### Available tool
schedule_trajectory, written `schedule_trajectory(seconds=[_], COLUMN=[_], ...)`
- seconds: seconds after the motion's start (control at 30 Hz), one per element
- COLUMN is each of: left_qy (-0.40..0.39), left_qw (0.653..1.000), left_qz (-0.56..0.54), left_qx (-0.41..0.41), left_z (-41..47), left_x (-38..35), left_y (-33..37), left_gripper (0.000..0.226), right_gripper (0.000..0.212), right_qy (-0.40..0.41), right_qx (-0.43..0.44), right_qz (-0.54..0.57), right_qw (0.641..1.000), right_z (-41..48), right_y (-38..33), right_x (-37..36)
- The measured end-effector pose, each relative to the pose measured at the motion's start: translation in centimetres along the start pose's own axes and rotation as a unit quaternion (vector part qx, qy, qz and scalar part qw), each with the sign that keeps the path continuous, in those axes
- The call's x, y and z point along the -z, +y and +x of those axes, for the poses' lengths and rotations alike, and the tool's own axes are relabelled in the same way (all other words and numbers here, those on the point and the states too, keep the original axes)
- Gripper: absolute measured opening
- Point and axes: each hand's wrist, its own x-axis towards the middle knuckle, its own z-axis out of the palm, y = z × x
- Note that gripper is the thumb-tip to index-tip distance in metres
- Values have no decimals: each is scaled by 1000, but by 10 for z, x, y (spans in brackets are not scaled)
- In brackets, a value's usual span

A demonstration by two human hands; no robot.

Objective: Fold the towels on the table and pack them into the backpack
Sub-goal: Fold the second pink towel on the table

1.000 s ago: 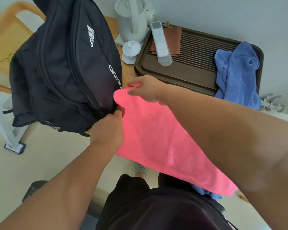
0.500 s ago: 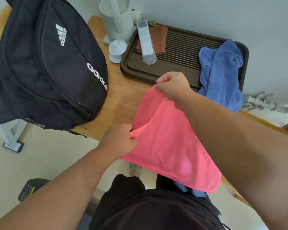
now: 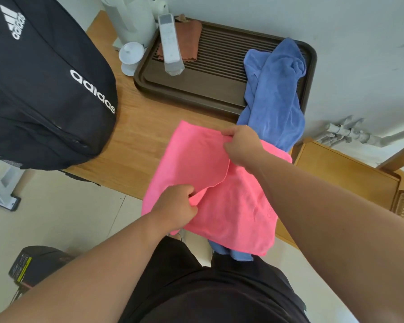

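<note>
pink towel (image 3: pixel 231 206) is held over the near edge of the bench (image 3: pixel 135 141), its near corner pinched by the left hand (image 3: pixel 175 206) and its far edge pinched by the right hand (image 3: pixel 240 145), probably so a fold can be drawn flat. the blue towel (image 3: pixel 275 89) is heaped unfolded on the tray (image 3: pixel 196 89), far right; the black backpack (image 3: pixel 44 89) is stood at left.

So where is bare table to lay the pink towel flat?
The table is bare between the backpack and the pink towel, in front of the brown tray. The tray's slats are free between the remote and the blue towel. Around the kettle and white cup it is crowded.
</note>
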Motion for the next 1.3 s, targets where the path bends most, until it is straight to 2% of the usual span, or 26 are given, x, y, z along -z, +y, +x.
schedule_trajectory(seconds=[0.1, 0.2, 0.33, 0.4, 0.47, 0.53, 0.6, 0.67, 0.77, 0.83, 0.9, 0.97, 1.07, 1.2, 1.3], left_qy=[-26, -77, -90, -102, -140, -202, -225, -184, -33, 63, 112, 120, 73, 25, 10], left_qw=[998, 990, 979, 977, 972, 956, 956, 968, 992, 991, 983, 979, 981, 985, 991], left_qz=[-49, -117, -177, -185, -188, -205, -172, -151, -88, -52, -42, -28, 20, 65, 32], left_qx=[12, 33, 47, 35, 34, 61, 81, 85, 87, 107, 140, 165, 180, 160, 133], left_z=[-7, -16, -25, -26, -23, -21, -18, -13, -3, 1, 2, 2, 3, 3, 3], left_x=[3, 13, 16, 10, 0, -10, -17, -16, -8, 0, 8, 14, 13, 9, 11], left_y=[9, 23, 42, 51, 57, 59, 56, 48, 19, -3, -22, -37, -55, -62, -61], left_gripper=[21, 13, 24, 23, 10, 22, 31, 30, 21, 16, 16, 24, 28, 30, 26], right_gripper=[51, 41, 38, 38, 26, 15, 15, 19, 23, 19, 17, 22, 41, 63, 68], right_qy=[32, 65, 93, 94, 80, 53, 56, 97, 118, 113, 113, 86, -6, -112, -122], right_qx=[21, 55, 69, 66, 73, 55, 47, 93, 186, 226, 252, 270, 262, 162, 99], right_qz=[27, 93, 113, 73, -31, -151, -242, -311, -368, -398, -418, -414, -408, -374, -374], right_qw=[999, 992, 987, 991, 994, 986, 967, 941, 903, 882, 866, 865, 875, 906, 914], right_z=[-1, -9, -19, -20, -20, -24, -33, -42, -48, -47, -42, -35, -20, 7, 20], right_y=[-2, -8, -5, 5, 16, 24, 28, 27, 22, 15, 2, -13, -35, -46, -47], right_x=[8, 27, 49, 51, 48, 43, 36, 30, 16, 4, -6, -18, -37, -60, -71])
